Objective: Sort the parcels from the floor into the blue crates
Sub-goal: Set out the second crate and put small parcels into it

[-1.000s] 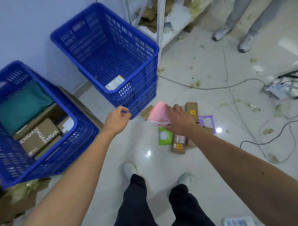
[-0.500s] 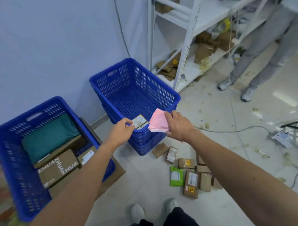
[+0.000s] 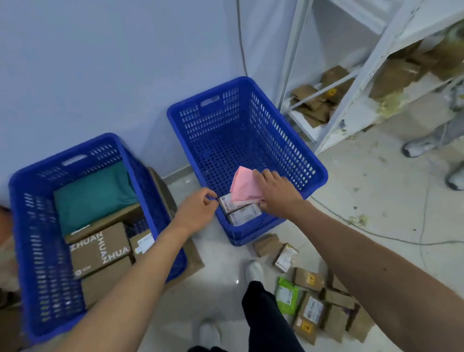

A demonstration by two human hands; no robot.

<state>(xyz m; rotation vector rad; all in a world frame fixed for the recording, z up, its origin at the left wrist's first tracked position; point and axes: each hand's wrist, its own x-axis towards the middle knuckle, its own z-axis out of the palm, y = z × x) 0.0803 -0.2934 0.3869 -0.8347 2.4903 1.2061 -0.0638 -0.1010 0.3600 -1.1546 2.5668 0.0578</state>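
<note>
My right hand (image 3: 276, 192) pinches a pink parcel (image 3: 243, 186) and holds it low inside the right blue crate (image 3: 314, 161), just above two labelled parcels (image 3: 243, 214) lying in the crate's near corner. My left hand (image 3: 198, 213) has its fingers curled on that crate's near-left rim. The left blue crate (image 3: 29, 238) holds a teal bag (image 3: 93, 198) and brown boxes (image 3: 98, 251). Several brown parcels (image 3: 311, 313) and a green one (image 3: 286, 297) lie on the floor by my feet.
A white shelf rack (image 3: 367, 71) with crumpled brown packaging stands right of the crates. Another person's shoes (image 3: 421, 146) are at the far right. A thin cable (image 3: 387, 238) runs across the floor. The wall is directly behind both crates.
My right hand has carried the pink parcel from above the floor pile over the rim and down into the right crate. My left hand has stayed on the crate's rim.
</note>
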